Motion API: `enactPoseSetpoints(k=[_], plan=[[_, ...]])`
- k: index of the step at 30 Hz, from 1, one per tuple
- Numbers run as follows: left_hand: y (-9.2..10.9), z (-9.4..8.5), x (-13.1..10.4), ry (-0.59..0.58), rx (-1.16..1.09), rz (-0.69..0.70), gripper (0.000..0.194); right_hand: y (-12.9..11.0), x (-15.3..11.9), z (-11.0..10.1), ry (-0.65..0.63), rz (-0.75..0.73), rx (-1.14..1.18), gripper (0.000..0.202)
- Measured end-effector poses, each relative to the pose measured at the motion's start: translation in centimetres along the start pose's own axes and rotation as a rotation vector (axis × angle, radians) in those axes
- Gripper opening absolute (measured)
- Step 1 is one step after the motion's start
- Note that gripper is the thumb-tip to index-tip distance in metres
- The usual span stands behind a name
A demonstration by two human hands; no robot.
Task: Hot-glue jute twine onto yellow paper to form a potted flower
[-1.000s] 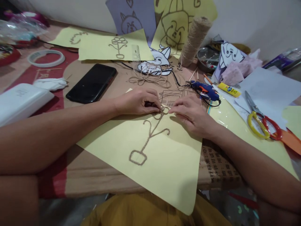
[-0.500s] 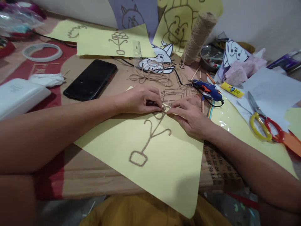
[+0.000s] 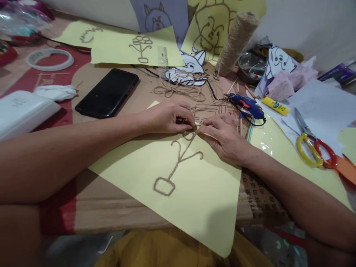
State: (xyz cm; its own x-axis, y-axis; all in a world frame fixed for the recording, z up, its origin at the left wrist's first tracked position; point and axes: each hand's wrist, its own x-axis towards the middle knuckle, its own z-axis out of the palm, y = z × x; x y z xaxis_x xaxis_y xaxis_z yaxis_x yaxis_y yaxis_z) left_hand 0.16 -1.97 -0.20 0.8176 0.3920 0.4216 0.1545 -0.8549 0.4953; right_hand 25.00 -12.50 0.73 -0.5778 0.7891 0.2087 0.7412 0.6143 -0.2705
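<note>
A yellow sheet of paper lies slanted in front of me. On it is a flower-in-a-pot outline made of brown twine, with a squarish pot at the near end and curled leaves. Near the sheet's far edge, my left hand pinches the twine at the flower's top, thumb and forefinger together. Facing it, my right hand has its thumb and fingertips closed on the same spot, its side resting on the paper. The twine between the fingertips is mostly hidden.
Beyond my hands lie loose twine, a blue glue gun and an upright twine spool. Scissors and a glue stick are at right. A phone, tape roll and white case are at left.
My left fingertips have shifted slightly right, closer to my right fingertips, covering more of the flower's top. The right hand and the sheet have hardly moved.
</note>
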Motion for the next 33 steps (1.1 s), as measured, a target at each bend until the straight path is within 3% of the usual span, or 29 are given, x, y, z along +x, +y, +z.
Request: enactPoseSetpoints(k=[27, 33], plan=[[-0.5, 0.3, 0.0, 0.018, -0.048, -0.013, 0.011, -1.0, 0.6, 0.2, -0.032, 0.082, -0.024, 0.032], [-0.3, 0.2, 0.0, 0.004, -0.052, -0.002, 0.012, -0.2, -0.1, 0.6, 0.131, 0.100, 0.123, 0.029]])
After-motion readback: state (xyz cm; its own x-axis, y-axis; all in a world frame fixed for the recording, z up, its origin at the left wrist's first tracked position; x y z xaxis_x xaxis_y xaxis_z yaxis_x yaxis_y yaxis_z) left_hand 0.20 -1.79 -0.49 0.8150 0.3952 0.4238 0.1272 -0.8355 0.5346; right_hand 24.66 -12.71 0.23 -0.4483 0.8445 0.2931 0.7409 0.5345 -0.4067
